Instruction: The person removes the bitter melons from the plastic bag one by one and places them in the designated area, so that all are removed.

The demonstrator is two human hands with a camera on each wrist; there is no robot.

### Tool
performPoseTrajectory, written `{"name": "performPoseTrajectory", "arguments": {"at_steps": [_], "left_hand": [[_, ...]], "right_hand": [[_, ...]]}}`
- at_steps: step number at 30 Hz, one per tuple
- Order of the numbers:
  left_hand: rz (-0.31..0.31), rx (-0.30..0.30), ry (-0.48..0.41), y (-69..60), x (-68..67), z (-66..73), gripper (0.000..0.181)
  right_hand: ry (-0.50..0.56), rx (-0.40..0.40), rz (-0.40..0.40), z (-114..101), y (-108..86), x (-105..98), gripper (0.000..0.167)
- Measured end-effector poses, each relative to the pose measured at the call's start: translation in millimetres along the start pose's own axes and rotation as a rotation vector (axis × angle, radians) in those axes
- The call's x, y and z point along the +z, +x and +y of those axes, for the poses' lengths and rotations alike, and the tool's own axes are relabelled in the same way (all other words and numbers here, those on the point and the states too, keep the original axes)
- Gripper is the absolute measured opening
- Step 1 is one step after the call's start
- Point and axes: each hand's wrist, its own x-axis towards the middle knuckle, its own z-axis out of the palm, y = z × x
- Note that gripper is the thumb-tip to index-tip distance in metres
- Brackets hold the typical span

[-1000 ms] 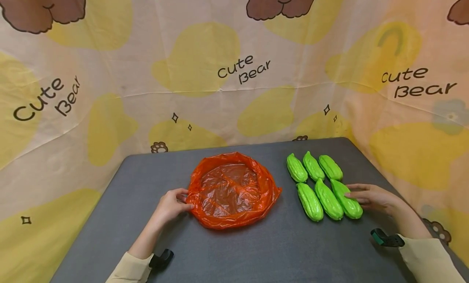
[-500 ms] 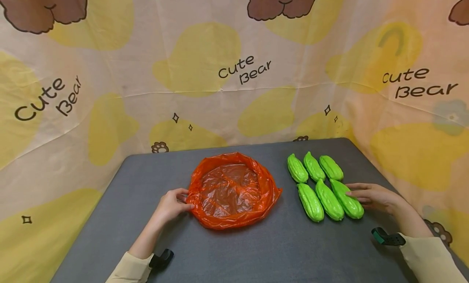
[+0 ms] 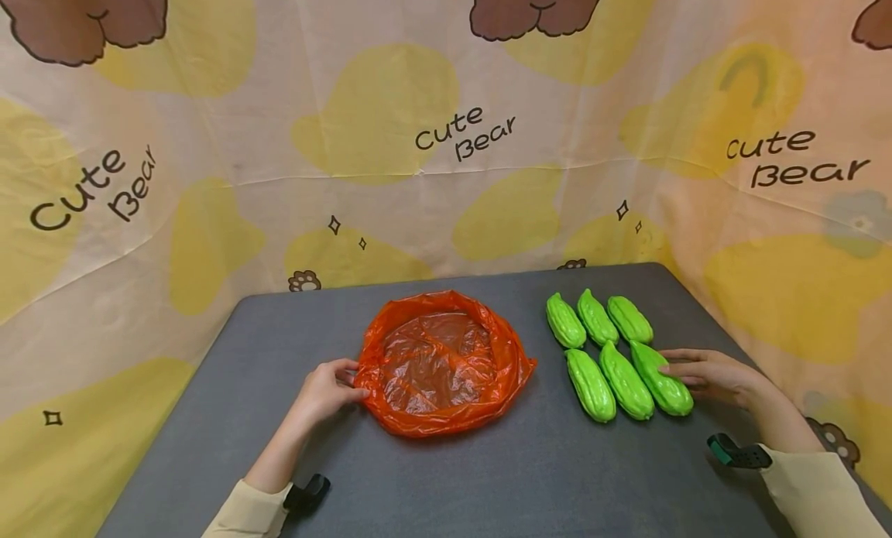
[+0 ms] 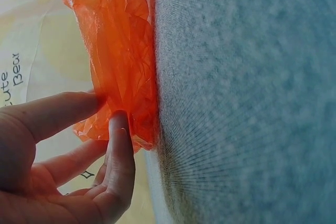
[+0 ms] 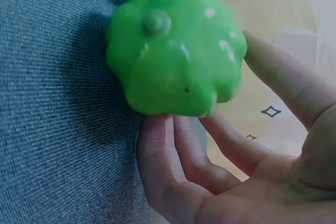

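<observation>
An orange plastic bag [image 3: 435, 426] sits on the table, mouth up and rim spread wide. My left hand [image 3: 327, 389] is at its left side; in the left wrist view, thumb and fingertips come close together on the thin film [image 4: 118, 51]. Several glossy green ribbed bitter gourds [image 3: 591, 383] lie in two rows to the right of the bag. My right hand [image 3: 714, 375] is beside the front-right bitter gourd [image 3: 662, 379]. The right wrist view has its thumb on that gourd [image 5: 173, 51] from above and relaxed fingers touching its outer side; it lies on the table.
The grey table [image 3: 446, 491] ends at a cloth backdrop [image 3: 390, 120] printed with bears and lettering, which also hangs along both sides. A strip of table separates the bag from the gourds. Black straps [image 3: 739, 451] sit at both wrists.
</observation>
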Motion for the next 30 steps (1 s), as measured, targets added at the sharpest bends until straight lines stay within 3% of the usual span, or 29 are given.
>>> {"name": "performPoseTrajectory", "arguments": {"at_steps": [30], "left_hand": [[0.000,-0.012,0.016,0.9,0.0,-1.5,0.051]], "right_hand": [[0.045,0.000,-0.010,-0.1,2.0,0.7,0.075]]}}
